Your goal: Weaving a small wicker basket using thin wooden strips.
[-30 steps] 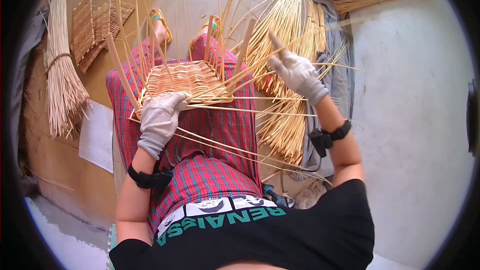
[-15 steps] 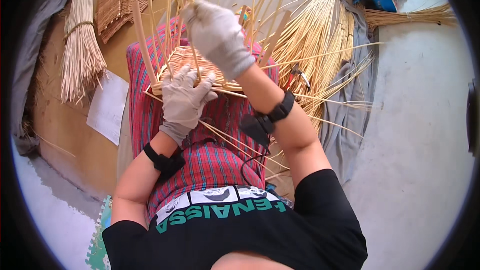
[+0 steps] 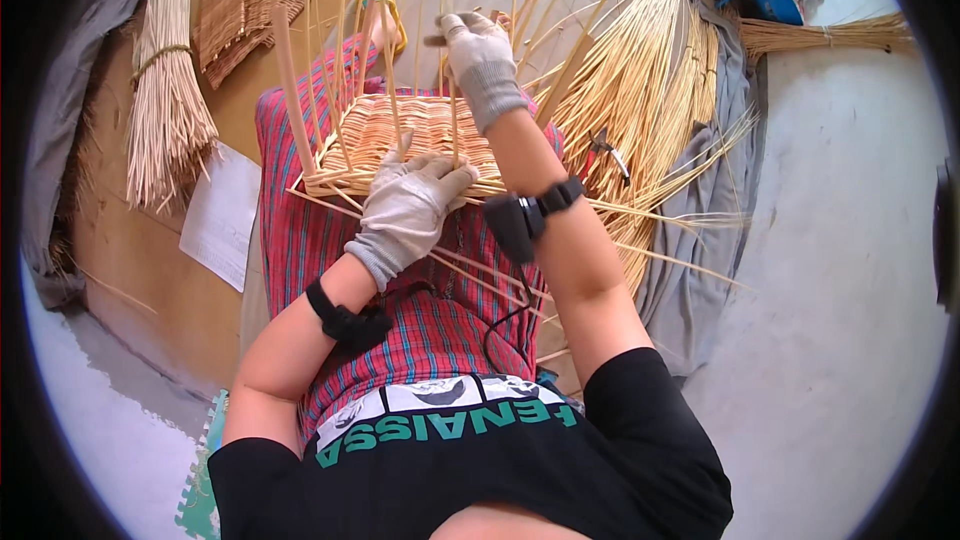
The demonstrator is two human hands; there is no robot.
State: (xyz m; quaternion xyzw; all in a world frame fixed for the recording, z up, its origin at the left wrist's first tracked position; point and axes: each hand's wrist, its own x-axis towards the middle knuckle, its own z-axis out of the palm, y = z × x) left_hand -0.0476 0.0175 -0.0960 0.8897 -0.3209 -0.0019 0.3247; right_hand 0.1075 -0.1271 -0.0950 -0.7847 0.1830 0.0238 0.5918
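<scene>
A flat woven wicker basket base (image 3: 400, 125) rests across my lap on a red checked cloth (image 3: 290, 240), with thin rods standing up around it. My gloved left hand (image 3: 410, 202) is closed over its near edge, fingertips on the weave beside an upright rod. Above the base, my gloved right hand (image 3: 484, 55) is raised, thumb and fingers curled around a thin upright wicker rod (image 3: 454, 115); the grip is partly hidden. A thicker wooden stake (image 3: 290, 90) stands at the base's left corner, another stake (image 3: 565, 80) at its right. Loose rod ends trail below the near edge.
Large bundles of pale rods lie at left (image 3: 165, 100) and right (image 3: 630, 60). Red-handled pliers (image 3: 608, 157) lie on the right bundle. Woven panels (image 3: 250, 5), a paper sheet (image 3: 220, 215), grey cloth (image 3: 700, 230) and a darker rod bundle (image 3: 830, 35) surround me.
My right hand has moved rightward from over the base's left part, uncovering the weave. My left hand has slid right along the near edge.
</scene>
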